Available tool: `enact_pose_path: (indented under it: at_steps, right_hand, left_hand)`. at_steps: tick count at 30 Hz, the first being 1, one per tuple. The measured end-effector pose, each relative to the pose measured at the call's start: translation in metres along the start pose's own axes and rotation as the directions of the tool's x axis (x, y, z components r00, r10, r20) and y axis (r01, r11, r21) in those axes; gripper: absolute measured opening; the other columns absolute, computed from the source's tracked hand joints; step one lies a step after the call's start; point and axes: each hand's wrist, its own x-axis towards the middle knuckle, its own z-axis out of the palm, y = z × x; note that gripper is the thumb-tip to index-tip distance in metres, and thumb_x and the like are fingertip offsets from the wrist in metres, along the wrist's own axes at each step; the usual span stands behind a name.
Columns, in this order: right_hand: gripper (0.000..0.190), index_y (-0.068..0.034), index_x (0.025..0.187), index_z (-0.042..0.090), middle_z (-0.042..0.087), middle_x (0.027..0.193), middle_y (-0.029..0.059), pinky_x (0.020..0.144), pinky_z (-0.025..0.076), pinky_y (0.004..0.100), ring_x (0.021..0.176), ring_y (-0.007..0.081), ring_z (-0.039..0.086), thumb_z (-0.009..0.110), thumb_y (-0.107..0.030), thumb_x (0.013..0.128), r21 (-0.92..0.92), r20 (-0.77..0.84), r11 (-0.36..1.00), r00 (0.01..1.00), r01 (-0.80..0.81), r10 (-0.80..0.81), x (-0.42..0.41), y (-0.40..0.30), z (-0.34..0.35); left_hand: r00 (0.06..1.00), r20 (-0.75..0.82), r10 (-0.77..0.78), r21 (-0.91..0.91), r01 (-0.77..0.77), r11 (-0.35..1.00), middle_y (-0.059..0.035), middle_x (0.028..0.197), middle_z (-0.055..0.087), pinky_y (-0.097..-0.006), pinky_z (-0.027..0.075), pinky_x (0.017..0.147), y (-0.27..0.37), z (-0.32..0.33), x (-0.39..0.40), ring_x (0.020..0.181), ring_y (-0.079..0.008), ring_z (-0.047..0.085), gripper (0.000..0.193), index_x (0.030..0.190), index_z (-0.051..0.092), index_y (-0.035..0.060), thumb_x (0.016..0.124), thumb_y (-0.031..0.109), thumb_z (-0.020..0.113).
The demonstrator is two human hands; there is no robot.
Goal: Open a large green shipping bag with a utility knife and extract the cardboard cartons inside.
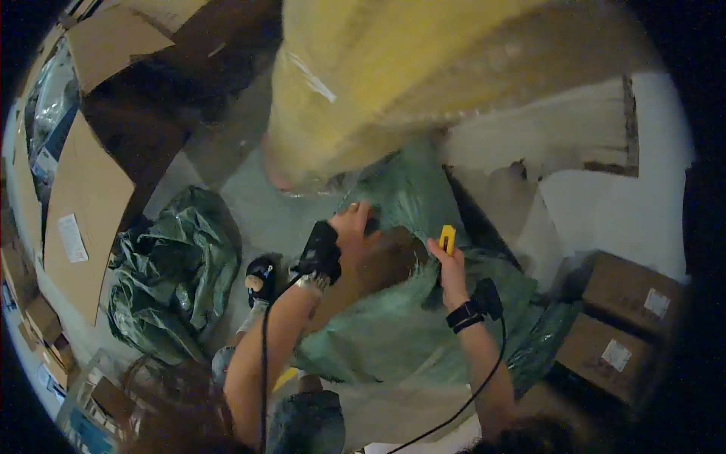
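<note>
A green woven plastic sack [391, 335] lies before me with a gap in its cloth. Frayed strands fringe the gap, and a brown, cardboard-like surface [391, 264] shows through it. My left hand [353, 227] is at the far left edge of this gap, fingers curled on the sack's cloth; blur hides the exact grip. To the right, my right hand [452, 269] holds a yellow utility knife [447, 239] pointing away from me, close to the frayed edge. Whether its blade is out cannot be seen.
A large yellow sack-like thing [351, 96], blurred, looms over the far side. Crumpled green sacking [176, 278] lies on the floor at left, beside an open cardboard carton [85, 221]. Two closed cartons [632, 295] [604, 354] with labels stand at right. A shoe [262, 281] is near my left forearm.
</note>
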Motion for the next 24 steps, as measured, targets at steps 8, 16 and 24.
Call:
enact_pose_path:
  at_steps: [8, 16, 24]
  right_hand:
    - [0.018, -0.009, 0.077, 0.056, 0.052, 0.074, -0.0047, 0.072, 0.034, 0.0230, 0.073, 0.0082, 0.047, 0.066, -0.023, 0.073, 0.191, 0.026, 0.980, 0.998, 0.049, -0.055, -0.006, 0.015, -0.004]
    - [0.017, -0.006, 0.074, 0.055, 0.053, 0.070, -0.0041, 0.061, 0.037, 0.0215, 0.066, 0.0060, 0.047, 0.065, -0.019, 0.076, 0.205, 0.124, 0.946, 0.952, 0.251, -0.280, -0.012, 0.014, -0.012]
    - [0.025, -0.003, 0.080, 0.055, 0.047, 0.067, -0.0045, 0.057, 0.035, 0.0232, 0.062, 0.0069, 0.040, 0.069, -0.023, 0.073, 0.000, -0.073, 0.967, 0.965, 0.254, -0.253, 0.000, 0.002, 0.019]
  left_hand:
    - [0.773, 0.590, 0.232, 0.371, -0.515, 0.773, -0.0070, 0.068, 0.059, -0.0388, 0.046, 0.047, -0.028, -0.009, 0.068, 0.062, -0.0283, 0.061, 0.024, 0.097, 0.054, 0.0149, 0.075, 0.022, 0.053]
    - [0.760, 0.608, 0.230, 0.409, -0.548, 0.730, -0.0086, 0.076, 0.059, -0.0406, 0.047, 0.054, -0.044, -0.012, 0.069, 0.069, -0.0303, 0.059, 0.032, 0.109, 0.049, 0.0197, 0.078, 0.023, 0.050]
    - [0.915, 0.231, 0.330, 0.208, -0.378, 0.902, -0.0084, 0.080, 0.051, -0.0387, 0.047, 0.064, -0.069, 0.012, -0.027, 0.078, -0.0289, 0.055, 0.017, 0.089, 0.048, 0.0081, 0.078, 0.021, 0.051]
